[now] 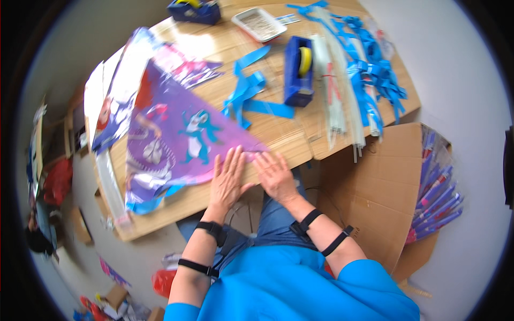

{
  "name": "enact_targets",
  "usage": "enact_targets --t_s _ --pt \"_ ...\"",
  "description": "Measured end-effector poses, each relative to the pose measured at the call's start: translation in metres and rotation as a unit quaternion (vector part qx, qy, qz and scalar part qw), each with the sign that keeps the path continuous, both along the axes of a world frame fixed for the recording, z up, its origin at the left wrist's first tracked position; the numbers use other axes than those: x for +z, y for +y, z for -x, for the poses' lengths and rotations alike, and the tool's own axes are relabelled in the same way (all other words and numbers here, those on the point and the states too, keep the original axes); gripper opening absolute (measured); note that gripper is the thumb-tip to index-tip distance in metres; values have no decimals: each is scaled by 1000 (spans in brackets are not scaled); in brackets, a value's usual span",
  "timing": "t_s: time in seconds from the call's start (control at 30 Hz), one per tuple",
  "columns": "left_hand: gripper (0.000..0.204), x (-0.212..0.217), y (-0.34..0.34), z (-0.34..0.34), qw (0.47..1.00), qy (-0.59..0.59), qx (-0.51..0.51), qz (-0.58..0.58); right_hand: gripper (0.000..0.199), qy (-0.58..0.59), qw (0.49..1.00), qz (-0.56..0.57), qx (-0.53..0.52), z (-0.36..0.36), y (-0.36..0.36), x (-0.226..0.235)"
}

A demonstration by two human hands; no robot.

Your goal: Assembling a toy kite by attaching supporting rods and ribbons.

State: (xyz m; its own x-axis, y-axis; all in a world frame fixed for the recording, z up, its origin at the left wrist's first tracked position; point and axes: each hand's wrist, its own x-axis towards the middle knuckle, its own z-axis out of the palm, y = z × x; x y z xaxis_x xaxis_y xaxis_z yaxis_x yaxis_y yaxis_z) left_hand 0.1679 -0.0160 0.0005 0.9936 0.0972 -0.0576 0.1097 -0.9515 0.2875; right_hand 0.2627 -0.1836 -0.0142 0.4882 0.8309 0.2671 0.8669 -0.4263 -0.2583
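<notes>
A purple triangular kite (176, 125) of thin printed film, with a blue sea animal and part of a mermaid on it, lies on the wooden table (276, 131). My left hand (227, 179) rests flat on its lower right edge, fingers stretched out and thumb apart. Close beside it, my right hand (274, 174) has its fingers bent and pressed together at the kite's pointed right corner. The exact grip there is partly hidden under the fingers. Blue film (147, 206) shows under the kite's lower left edge.
Blue ribbon (249, 88) lies behind the kite. Farther off are a blue tape dispenser (299, 72), a white tray (259, 24), thin pale rods (332, 96) and bundled blue ribbons (375, 69). At right, an open cardboard box (375, 187) holds rolled purple packages (433, 198).
</notes>
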Motion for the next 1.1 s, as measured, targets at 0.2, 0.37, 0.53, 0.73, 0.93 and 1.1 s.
enact_targets --t_s 0.2,0.37,0.53,0.73,0.93,1.1 --pt "87 1 8 -4 998 20 49 -26 29 70 983 -168 -41 -36 3 17" --pt "76 0 11 -8 999 -12 40 -16 12 14 888 -289 -358 -188 -70 45" --pt "67 -5 9 -6 997 -57 45 -10 10 1 867 -159 -472 -293 -145 36" --pt "66 -6 9 -7 998 -37 55 -12 12 6 840 -35 -541 -335 -156 28" --pt "62 1 7 -14 997 -39 60 1 13 92 795 149 -581 -347 -184 26" --pt "63 -2 8 -11 997 -49 59 -6 20 -4 810 171 -561 -343 -192 44"
